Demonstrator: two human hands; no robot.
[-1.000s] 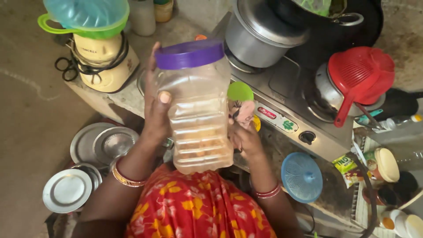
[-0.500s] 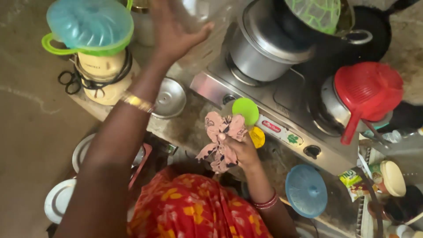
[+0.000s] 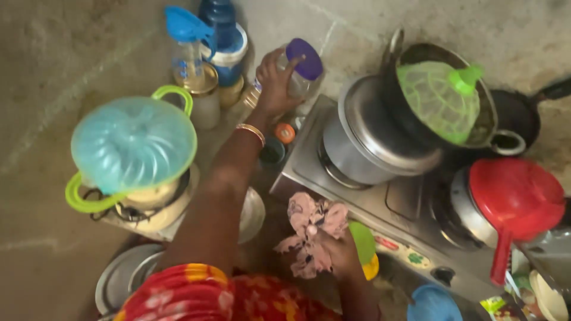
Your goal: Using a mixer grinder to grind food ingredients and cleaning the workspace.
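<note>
In the head view, the left hand (image 3: pixel 275 83) was stretched far forward, its fingers wrapped around a clear jar (image 3: pixel 300 74) with a purple lid. The jar stood roughly upright at the back of the table (image 3: pixel 262 238), beside the stove (image 3: pixel 380 196) and next to a cluster of bottles (image 3: pixel 205 65). Its long axis ran up toward the camera, with the lid on top and the hand gripping from the left side, thumb reaching over the lid's edge.

The right hand (image 3: pixel 330 246) stayed close to the body, closed around a bunched pink cloth (image 3: pixel 312 229), and lay well apart from the jar. A blue-lidded blender (image 3: pixel 134 160) sat to the left of the outstretched arm, and a steel pot (image 3: pixel 369 137) stood on the stove just right of the jar.
</note>
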